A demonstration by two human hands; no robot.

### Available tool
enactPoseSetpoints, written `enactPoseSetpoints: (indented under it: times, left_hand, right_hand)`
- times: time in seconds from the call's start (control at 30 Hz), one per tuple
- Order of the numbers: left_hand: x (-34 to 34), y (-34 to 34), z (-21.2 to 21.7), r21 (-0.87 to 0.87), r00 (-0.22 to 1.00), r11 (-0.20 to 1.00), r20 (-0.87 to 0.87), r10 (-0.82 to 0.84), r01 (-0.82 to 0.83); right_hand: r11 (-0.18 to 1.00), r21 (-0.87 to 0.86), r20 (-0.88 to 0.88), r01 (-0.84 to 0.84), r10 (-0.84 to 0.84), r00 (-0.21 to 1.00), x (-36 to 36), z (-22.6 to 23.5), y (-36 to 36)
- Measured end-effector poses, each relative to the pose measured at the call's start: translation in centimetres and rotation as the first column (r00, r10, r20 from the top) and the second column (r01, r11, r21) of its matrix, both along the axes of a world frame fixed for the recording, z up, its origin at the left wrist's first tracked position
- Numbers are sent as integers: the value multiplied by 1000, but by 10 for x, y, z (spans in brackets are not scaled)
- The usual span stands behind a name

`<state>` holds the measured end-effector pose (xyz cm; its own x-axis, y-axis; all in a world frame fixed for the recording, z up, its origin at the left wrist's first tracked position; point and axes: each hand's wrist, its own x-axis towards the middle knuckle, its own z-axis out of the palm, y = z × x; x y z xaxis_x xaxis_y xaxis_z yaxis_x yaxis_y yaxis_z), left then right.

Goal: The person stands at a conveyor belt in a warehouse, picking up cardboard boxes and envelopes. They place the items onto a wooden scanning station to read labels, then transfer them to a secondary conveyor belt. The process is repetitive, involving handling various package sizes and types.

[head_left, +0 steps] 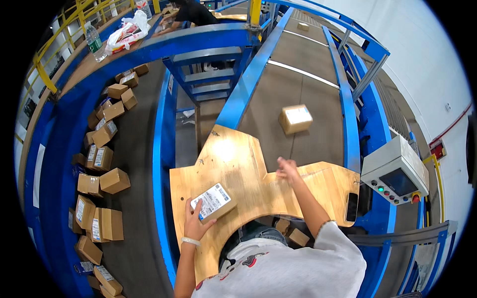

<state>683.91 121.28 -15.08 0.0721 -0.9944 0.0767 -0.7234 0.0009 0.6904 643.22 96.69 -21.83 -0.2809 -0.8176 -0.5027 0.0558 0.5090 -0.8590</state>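
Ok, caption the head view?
Left hand grips small labelled cardboard box on wooden worktop; right hand open.

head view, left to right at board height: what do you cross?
Pile of cardboard boxes on the left belt → left hand on a labelled parcel → right hand → black phone on the wooden board → grey control box.

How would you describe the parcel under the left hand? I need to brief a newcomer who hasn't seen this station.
Find the pale wooden work board between the two conveyor belts. Near its left edge lies a small flat brown cardboard parcel, with the left hand on it. It alone lies on the board, white label facing up.
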Motion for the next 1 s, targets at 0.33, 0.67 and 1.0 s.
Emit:
enactPoseSetpoints:
  times: [0.33, 0.67, 1.0]
  left_hand:
    - [-166, -109, -4, 39, 847, 863, -218, -484, 503]
    - [-58, -98, -17, 31, 687, 994, -725, -52, 108]
    - [325, 111, -101, -119, 309, 332, 177, 934, -936]
  right_hand:
    - [942, 302, 422, -147, 6, 906, 21, 77, 174]
    - [984, 154, 268, 89, -128, 955, -73, -74, -94]
    - [500, -506, -40, -703, 800, 598, 383, -40, -271]
